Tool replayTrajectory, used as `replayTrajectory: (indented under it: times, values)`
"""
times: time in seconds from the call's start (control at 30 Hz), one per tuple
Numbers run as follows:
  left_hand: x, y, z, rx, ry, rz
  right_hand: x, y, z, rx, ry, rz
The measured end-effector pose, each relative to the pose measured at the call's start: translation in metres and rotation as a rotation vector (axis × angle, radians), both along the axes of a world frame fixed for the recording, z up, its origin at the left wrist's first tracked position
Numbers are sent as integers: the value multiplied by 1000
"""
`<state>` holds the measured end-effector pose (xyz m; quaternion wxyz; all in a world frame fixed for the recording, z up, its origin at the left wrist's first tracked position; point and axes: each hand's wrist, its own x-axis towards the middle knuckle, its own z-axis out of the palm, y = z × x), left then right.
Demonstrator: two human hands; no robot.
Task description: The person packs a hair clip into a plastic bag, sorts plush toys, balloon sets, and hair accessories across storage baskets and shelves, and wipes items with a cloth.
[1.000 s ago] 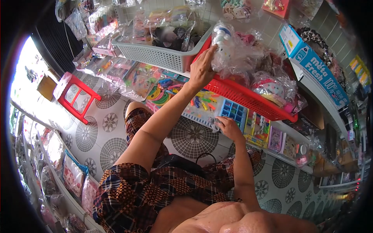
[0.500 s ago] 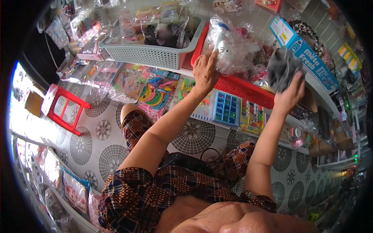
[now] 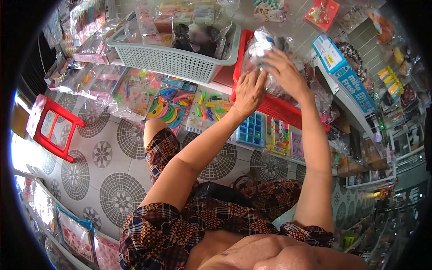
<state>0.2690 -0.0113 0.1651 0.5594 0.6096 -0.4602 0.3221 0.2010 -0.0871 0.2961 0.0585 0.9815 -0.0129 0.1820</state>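
Note:
In the head view, a clear plastic bag with a white plush toy point(image 3: 260, 45) in it lies at the left end of a red basket point(image 3: 284, 112). My left hand point(image 3: 249, 92) is at the basket's near edge, its fingers bent and closed on the bag's near side. Over the same bag reaches my right hand point(image 3: 289, 75), slightly blurred, with fingers stretched out and apart. Its fingertips are close to the plush toy; whether they touch it is unclear. A dark grey patch shows behind the right fingers, too covered to make out.
A grey perforated basket point(image 3: 166, 63) of bagged goods stands left of the red one. A blue box point(image 3: 344, 74) leans at the right. Below lie a blue compartment tray point(image 3: 250, 129) and bagged small toys point(image 3: 168, 108). A red stool point(image 3: 54, 128) stands on the tiled floor.
My right hand has moved left from beside the blue box to above the bagged plush toy. The grey cloth it held no longer shows in it. My left hand has shifted slightly nearer and right.

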Motion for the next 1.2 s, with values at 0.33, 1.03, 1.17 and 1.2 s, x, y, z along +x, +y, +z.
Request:
replayTrajectory:
  times: [0.33, 1.03, 1.17, 1.2]
  values:
    - [9, 35, -25, 221, -158, -135, -81, -8, 38, 251, 128, -111]
    - [79, 50, -45, -25, -177, -435, 21, 25, 44, -92, 218, -83]
    - [119, 70, -43, -143, -15, -28, 89, 30, 48, -11, -66, 96]
    - [128, 73, -46, -134, -19, 43, 110, 27, 41, 48, -106, 167]
